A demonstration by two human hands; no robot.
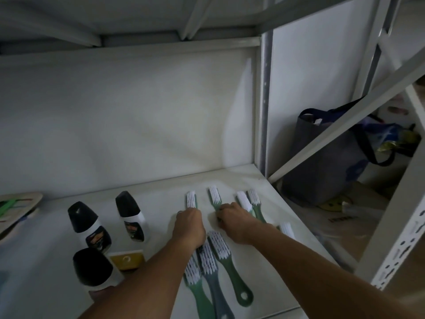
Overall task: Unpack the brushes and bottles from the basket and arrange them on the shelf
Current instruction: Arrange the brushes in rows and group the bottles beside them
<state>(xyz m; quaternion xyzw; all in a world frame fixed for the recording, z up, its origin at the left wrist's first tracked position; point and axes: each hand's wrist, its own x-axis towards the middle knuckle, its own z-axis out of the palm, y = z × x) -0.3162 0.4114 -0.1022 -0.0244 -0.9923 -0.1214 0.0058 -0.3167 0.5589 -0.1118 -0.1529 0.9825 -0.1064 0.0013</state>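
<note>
On the white shelf (158,199) lie several green and grey brushes with white bristles. My left hand (189,226) is closed over the handle of a green brush (191,199) in the back row. My right hand (234,223) grips the handle of another green brush (214,195) beside it. Two more brushes (249,200) lie right of that hand. Three brushes (220,252) lie nearer me, under my forearms. Three bottles with black caps stand to the left: one (88,224), a second (131,215) and a third (94,268) closest. The basket is out of view.
A small yellow box (127,259) sits between the bottles and my left arm. A flat object with green strips (16,208) lies at the far left. The grey shelf post (264,107) and a diagonal brace (345,125) bound the right side. A dark bag (326,162) stands beyond.
</note>
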